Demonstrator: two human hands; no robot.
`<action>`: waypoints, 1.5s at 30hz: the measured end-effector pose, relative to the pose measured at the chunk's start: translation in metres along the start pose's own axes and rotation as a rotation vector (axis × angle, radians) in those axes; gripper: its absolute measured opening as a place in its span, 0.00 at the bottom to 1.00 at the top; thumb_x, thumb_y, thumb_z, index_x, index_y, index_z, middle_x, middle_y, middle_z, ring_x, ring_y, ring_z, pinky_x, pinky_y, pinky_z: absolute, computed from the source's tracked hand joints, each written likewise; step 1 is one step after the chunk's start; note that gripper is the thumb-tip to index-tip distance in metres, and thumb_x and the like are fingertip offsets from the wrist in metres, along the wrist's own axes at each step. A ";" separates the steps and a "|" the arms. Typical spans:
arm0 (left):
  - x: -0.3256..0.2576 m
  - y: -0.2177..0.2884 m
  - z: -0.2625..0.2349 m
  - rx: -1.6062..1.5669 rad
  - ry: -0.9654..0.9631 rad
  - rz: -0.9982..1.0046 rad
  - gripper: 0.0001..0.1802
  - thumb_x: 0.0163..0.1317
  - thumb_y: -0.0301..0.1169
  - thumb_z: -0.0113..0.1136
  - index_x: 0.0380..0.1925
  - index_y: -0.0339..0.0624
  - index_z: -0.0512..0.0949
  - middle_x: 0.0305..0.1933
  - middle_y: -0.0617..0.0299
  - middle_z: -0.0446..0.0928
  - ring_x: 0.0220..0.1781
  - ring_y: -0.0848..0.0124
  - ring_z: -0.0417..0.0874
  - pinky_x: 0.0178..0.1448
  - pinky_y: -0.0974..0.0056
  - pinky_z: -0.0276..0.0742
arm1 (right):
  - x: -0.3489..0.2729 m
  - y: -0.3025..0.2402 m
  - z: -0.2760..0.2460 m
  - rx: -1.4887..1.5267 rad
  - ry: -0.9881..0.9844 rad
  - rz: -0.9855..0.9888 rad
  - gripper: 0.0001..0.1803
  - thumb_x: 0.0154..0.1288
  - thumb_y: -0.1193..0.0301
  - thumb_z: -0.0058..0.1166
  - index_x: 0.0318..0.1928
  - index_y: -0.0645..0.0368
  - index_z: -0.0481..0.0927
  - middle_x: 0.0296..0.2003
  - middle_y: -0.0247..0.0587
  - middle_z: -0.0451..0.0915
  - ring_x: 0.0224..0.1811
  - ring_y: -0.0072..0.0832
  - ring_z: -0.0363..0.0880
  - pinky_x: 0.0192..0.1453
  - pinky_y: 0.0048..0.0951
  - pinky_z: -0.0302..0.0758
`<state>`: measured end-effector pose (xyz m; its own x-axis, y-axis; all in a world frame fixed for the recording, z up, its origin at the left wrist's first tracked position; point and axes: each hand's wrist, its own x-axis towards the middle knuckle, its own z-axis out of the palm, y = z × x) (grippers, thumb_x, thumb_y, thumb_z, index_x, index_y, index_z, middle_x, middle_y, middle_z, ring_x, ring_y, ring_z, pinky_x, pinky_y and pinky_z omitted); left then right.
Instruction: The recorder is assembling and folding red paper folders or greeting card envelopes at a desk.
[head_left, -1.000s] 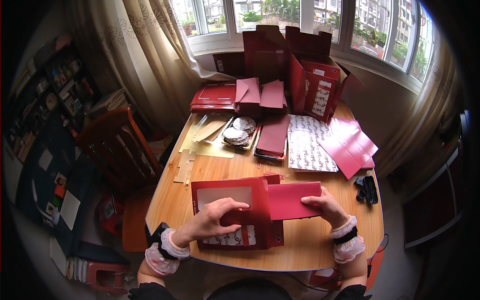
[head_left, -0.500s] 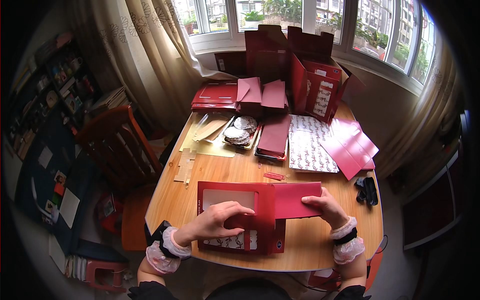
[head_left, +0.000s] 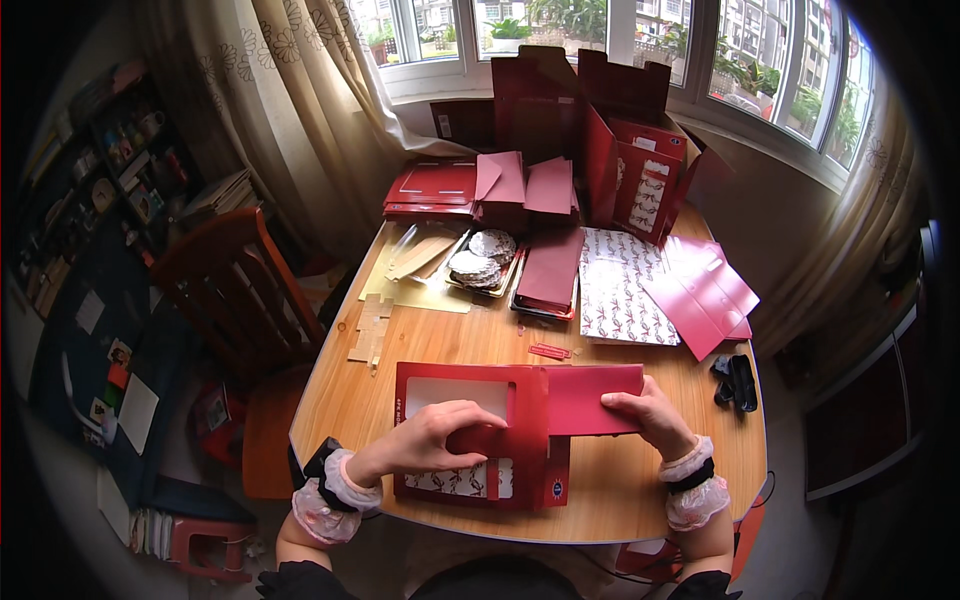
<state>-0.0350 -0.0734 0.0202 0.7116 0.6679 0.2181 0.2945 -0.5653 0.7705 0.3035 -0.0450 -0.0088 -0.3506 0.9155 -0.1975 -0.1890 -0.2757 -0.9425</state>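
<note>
A flat red cardboard box [head_left: 532, 410] with pale window areas and a patterned panel lies at the near edge of the table. My left hand [head_left: 430, 440] rests over it, thumb and forefinger spread apart and touching its face; the other fingers are partly hidden. In my right hand [head_left: 655, 415] I pinch the right end of a plain pinkish-red card [head_left: 590, 400], thumb on top. The card's left end meets the raised right edge of the box; whether it goes inside I cannot tell.
Farther back are a stack of red cards [head_left: 550, 268], a tray of round patterned pieces [head_left: 478, 260], a patterned sheet [head_left: 622, 290] and glossy pink sheets [head_left: 705, 290]. Tall red boxes [head_left: 640, 160] stand by the window. Black straps [head_left: 737, 382] lie right; a wooden chair [head_left: 235, 300] stands left.
</note>
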 end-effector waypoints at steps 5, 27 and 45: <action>0.003 0.000 0.000 0.010 0.005 0.009 0.27 0.52 0.26 0.69 0.54 0.41 0.75 0.48 0.55 0.79 0.53 0.60 0.81 0.58 0.60 0.77 | 0.000 0.000 0.004 0.005 0.035 0.003 0.17 0.61 0.73 0.61 0.49 0.67 0.78 0.40 0.38 0.83 0.37 0.20 0.82 0.41 0.22 0.81; 0.008 0.006 0.015 0.378 0.096 0.098 0.29 0.50 0.31 0.74 0.53 0.43 0.75 0.45 0.58 0.75 0.45 0.61 0.78 0.54 0.60 0.75 | -0.002 0.003 0.018 -0.135 -0.040 -0.020 0.17 0.65 0.70 0.61 0.51 0.66 0.79 0.40 0.33 0.82 0.38 0.16 0.80 0.41 0.19 0.78; -0.050 -0.046 0.016 -0.737 0.577 -0.529 0.26 0.70 0.27 0.51 0.66 0.37 0.58 0.61 0.54 0.70 0.62 0.70 0.73 0.65 0.65 0.69 | -0.003 0.000 0.019 -0.072 -0.037 -0.006 0.18 0.63 0.70 0.63 0.51 0.65 0.78 0.39 0.32 0.82 0.37 0.16 0.80 0.40 0.20 0.79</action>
<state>-0.0739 -0.0892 -0.0358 0.1411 0.9789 -0.1477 -0.1180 0.1648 0.9793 0.2871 -0.0534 -0.0034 -0.3837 0.9052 -0.1827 -0.1258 -0.2472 -0.9608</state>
